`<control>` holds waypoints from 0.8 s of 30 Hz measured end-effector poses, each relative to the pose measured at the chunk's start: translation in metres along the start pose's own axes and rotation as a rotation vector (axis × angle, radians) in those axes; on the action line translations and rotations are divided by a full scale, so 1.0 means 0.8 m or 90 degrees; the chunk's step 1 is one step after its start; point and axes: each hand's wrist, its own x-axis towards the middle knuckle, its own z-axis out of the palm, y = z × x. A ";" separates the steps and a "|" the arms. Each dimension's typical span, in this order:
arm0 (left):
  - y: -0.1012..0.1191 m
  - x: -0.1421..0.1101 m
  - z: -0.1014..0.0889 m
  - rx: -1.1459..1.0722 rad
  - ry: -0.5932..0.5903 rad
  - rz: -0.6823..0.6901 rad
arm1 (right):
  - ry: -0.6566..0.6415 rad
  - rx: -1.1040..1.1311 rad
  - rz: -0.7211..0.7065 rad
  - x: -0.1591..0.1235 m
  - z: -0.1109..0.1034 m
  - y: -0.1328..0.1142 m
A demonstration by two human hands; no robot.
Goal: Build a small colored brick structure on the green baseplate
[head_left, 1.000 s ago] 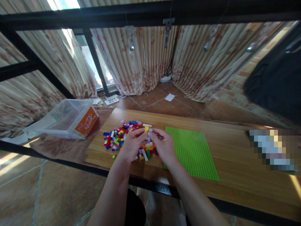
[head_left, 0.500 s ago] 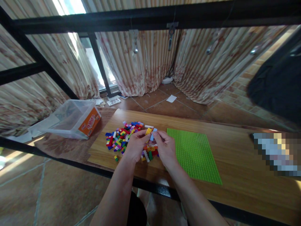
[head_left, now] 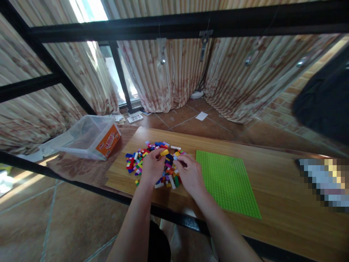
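Note:
My left hand is over the pile, pinching a yellow toy brick between thumb and fingertips. To its right, my right hand has its fingers curled over the right side of the pile, with a small light blue brick at the fingertips, mostly covered by them. The loose, many-coloured bricks are heaped on the wooden table under and around both hands. Close to the right hand, a green studded baseplate lies flat.
A clear plastic bin with an orange label stands left of the wooden tabletop, on a brown cloth. A black metal bar crosses above the table. A blurred-out flat object lies at the right.
The hands have moved apart. The yellow brick stays in the left hand, while the right hand has shifted a little down with the light blue brick. The camera view has shifted slightly.

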 end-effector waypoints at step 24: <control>0.015 -0.006 0.006 0.207 -0.006 0.139 | 0.016 -0.244 -0.049 0.006 0.000 0.021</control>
